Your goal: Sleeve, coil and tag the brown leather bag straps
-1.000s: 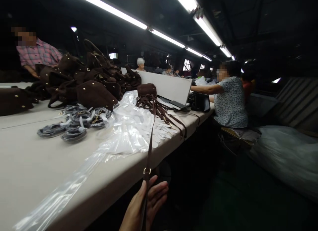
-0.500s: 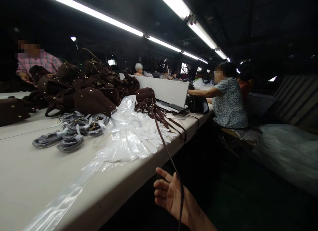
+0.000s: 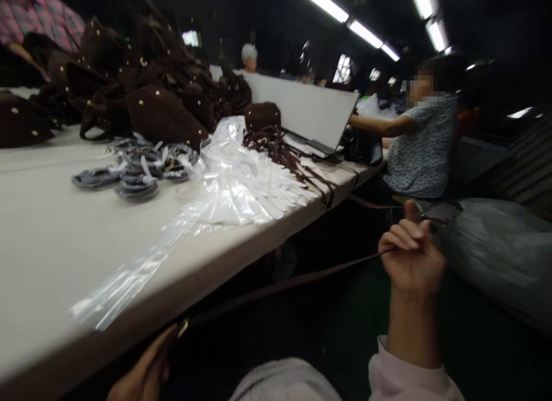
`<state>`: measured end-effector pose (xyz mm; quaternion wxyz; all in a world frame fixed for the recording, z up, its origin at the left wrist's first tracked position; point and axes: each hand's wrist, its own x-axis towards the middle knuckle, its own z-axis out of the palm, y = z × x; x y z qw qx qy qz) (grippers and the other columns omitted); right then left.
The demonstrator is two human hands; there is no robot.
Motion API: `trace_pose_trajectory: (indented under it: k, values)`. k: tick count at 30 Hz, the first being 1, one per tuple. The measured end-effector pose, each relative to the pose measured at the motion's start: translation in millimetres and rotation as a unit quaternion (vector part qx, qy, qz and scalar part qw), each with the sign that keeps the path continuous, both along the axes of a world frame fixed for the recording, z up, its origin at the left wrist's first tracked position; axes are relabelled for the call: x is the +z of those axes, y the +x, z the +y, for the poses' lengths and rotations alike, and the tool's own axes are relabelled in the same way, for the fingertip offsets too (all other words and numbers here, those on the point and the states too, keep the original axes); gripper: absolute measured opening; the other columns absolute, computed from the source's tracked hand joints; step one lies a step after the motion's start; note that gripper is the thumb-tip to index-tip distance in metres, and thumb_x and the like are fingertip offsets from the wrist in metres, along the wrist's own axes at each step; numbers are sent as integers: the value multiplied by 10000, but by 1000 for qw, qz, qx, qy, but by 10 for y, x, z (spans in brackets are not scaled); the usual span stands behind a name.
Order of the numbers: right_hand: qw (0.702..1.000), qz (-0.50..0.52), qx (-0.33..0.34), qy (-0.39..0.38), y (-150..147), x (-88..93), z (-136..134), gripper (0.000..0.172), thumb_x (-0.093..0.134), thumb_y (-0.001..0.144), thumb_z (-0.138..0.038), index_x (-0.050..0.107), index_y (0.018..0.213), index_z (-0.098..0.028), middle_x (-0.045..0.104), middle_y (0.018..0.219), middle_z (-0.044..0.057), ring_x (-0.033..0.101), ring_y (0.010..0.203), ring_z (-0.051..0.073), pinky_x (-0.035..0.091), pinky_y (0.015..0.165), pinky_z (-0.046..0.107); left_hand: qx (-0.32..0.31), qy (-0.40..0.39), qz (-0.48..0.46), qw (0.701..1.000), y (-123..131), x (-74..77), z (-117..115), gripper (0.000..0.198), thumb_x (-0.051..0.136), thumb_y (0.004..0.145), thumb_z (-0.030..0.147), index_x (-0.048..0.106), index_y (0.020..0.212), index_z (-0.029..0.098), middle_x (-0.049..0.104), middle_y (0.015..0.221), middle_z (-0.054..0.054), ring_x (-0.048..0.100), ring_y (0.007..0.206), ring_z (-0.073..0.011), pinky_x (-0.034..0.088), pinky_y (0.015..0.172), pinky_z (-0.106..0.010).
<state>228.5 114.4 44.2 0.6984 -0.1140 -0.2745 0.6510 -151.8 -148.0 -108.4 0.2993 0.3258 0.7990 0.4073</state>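
A brown strap (image 3: pixel 297 279) stretches between my two hands, in front of the table edge. My right hand (image 3: pixel 411 257) is raised at the right, its fingers curled closed around the strap. At the lower left, my left hand (image 3: pixel 144 363) grips the strap's other end, where a gold-coloured metal clip (image 3: pixel 183 327) shows at the fingertips. Several more brown straps (image 3: pixel 276 145) lie heaped on the table, some hanging over its edge. Nearer me is a fanned pile of clear plastic sleeves (image 3: pixel 233 182) with white ends.
Coiled straps in plastic (image 3: pixel 138 185) lie on the pale table (image 3: pixel 77 228). Behind them is a heap of brown bags (image 3: pixel 164 111). A white board (image 3: pixel 302 105) stands across the table. A co-worker (image 3: pixel 420 142) sits at the right, by a large plastic sack (image 3: pixel 500 257).
My right hand has gone from open under the hanging strap to closed on it, farther right and up. My left hand has come into view. The strap has left the table heap; the view has shifted.
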Motion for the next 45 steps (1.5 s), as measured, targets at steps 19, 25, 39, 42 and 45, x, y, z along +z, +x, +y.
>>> trace_pose_trajectory:
  k: [19,25,39,42,45]
  values:
    - [802,-511,281,131,-1301,-1528,-1182,375,630,921,-377,661,1278,-266,516,1427,78,568,1146,219,533,839,332,-260,170,189,932,585,74,297,157,550,953,142,689,1024,162,699,876,-53,649,777,-144,501,732,-247]
    - [727,-540,374,199,-1285,-1615,-1084,295,710,872,-367,744,1130,-230,672,902,30,587,842,166,473,843,329,-273,156,144,938,668,124,320,85,613,914,159,693,940,163,683,814,-24,627,708,-121,468,651,-227]
    - [783,-451,395,-166,-589,-1799,-1139,372,864,668,-344,759,963,-143,697,768,21,599,695,125,481,651,249,7,125,337,933,759,-129,197,146,665,840,176,632,983,167,608,988,-104,584,1010,-263,487,895,-414]
    - [781,-428,424,-165,-720,-1835,-1268,412,793,774,-377,733,1110,-145,720,820,38,597,700,113,466,653,241,-52,146,233,960,1123,-153,145,67,656,855,181,591,872,184,605,853,-53,591,840,-208,490,798,-359]
    - [779,-419,441,-152,-842,-1848,-1338,412,761,809,-384,714,1141,-145,716,844,37,536,626,82,422,585,221,-162,69,-28,984,1324,-246,166,128,623,916,288,633,969,173,658,887,-52,622,795,-181,508,750,-317]
